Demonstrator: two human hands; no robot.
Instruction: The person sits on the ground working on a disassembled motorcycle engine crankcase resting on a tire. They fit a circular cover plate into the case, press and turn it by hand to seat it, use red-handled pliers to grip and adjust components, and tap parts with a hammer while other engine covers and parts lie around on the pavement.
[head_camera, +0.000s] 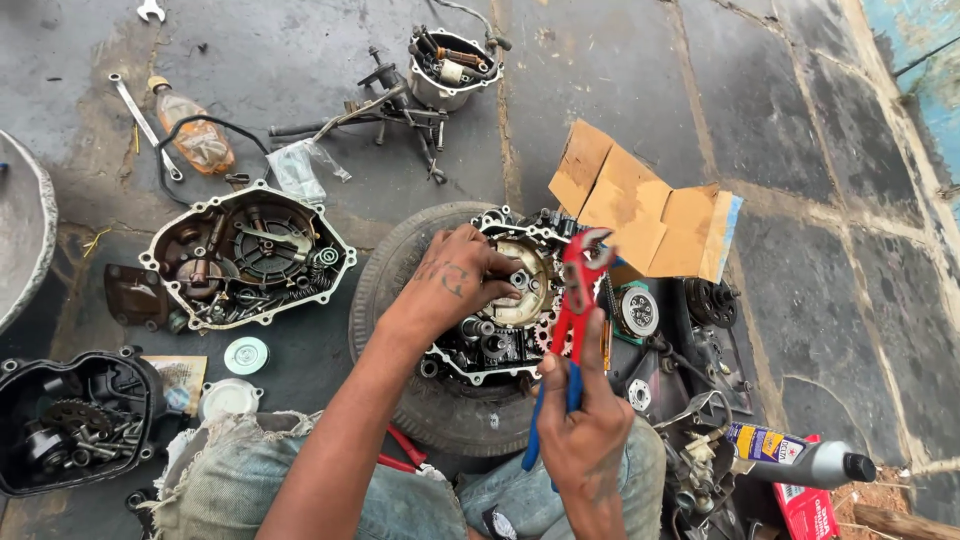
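Resting on a tyre (400, 290), the open engine case (505, 300) sits under the left hand (450, 285), whose fingertips pinch a small part at its centre. Just right, the right hand (585, 430) is closed around the blue handles of red pliers (572, 310), jaws parted above the case. Torn cardboard (640, 205) lies beyond.
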